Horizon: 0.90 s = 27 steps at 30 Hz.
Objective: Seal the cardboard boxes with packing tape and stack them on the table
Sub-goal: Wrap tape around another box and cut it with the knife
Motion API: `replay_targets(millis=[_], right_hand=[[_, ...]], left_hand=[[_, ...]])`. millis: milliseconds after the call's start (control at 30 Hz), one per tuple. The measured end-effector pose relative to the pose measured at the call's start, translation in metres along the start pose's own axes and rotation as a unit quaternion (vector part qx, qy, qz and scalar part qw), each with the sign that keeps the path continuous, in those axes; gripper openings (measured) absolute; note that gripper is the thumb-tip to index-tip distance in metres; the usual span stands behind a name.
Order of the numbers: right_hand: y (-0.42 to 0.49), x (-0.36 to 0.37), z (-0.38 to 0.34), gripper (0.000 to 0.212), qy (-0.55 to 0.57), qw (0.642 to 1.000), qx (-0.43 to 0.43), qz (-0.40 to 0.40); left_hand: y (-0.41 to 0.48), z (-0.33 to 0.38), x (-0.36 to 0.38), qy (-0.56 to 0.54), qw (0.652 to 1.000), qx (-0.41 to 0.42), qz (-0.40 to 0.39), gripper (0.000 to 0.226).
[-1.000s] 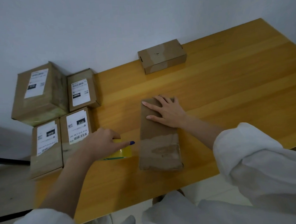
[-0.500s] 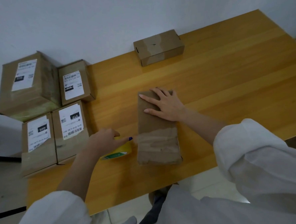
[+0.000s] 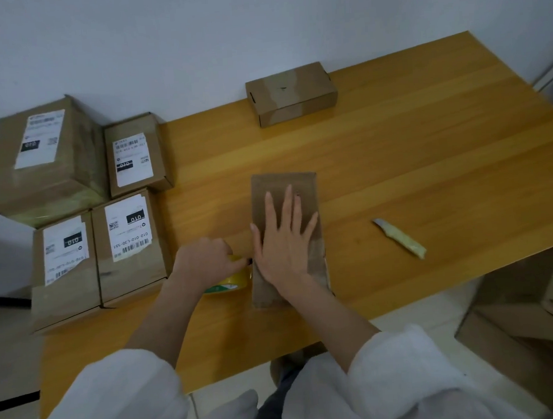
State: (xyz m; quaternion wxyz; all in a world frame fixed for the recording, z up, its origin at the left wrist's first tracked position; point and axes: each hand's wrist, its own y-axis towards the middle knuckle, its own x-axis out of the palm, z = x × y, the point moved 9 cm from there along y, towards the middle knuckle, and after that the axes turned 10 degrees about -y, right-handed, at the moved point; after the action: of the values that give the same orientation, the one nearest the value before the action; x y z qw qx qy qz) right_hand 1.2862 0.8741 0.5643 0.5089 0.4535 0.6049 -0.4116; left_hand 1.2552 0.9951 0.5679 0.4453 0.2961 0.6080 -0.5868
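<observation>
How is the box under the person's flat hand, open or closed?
Closed and lying flat: no flap stands up on the box, and the right hand rests spread across its top.

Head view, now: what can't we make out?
Head view only:
- tape roll: mostly hidden by the left hand; free end unseen.
- center box top seam: covered by the right hand.
- shipping labels: print too small to read.
- floor carton: cut off by right edge.
</observation>
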Motion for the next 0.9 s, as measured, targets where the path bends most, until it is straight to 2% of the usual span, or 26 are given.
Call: replay_targets(millis=[133,233,400,500,600,667,733,800,900], right_hand=[[0.001,-0.002,0.028,0.064,-0.034,0.999,-0.009,-0.008],[0.002,-0.002,0.075,0.065,-0.082,0.996,0.018,-0.010],[0.001,-0.008,0.102,0.063,-0.179,0.981,-0.006,-0.071],[0.001,-0.023,0.074,0.065,-0.099,0.990,0.006,-0.097],[-0.001,-0.015,0.032,0.091,0.037,0.984,0.039,-0.169],[-0.001,-0.003,0.018,0.111,0.034,0.975,0.061,-0.211],[0.004,0.002,0.016,0.119,0.013,0.970,0.072,-0.233],[0.007,-0.001,0.024,0.114,0.038,0.969,0.070,-0.233],[0.010,-0.007,0.046,0.103,0.142,0.963,0.052,-0.225]], left_hand=[[-0.002,-0.012,-0.002,-0.027,0.999,-0.023,-0.002,0.063],[-0.005,-0.018,-0.003,-0.048,0.998,-0.035,-0.003,0.064],[-0.008,-0.011,-0.005,-0.012,0.999,-0.033,0.021,0.063],[-0.010,0.000,-0.007,0.015,0.999,-0.015,0.036,0.063],[-0.013,0.013,-0.004,0.029,0.999,0.003,0.035,0.063],[-0.017,0.016,-0.005,0.038,0.998,0.005,0.046,0.060],[-0.021,0.014,-0.007,0.028,0.998,0.002,0.058,0.059],[-0.024,0.009,-0.008,-0.016,0.998,-0.003,0.061,0.060],[-0.028,0.008,-0.018,-0.196,0.980,0.006,0.039,0.053]])
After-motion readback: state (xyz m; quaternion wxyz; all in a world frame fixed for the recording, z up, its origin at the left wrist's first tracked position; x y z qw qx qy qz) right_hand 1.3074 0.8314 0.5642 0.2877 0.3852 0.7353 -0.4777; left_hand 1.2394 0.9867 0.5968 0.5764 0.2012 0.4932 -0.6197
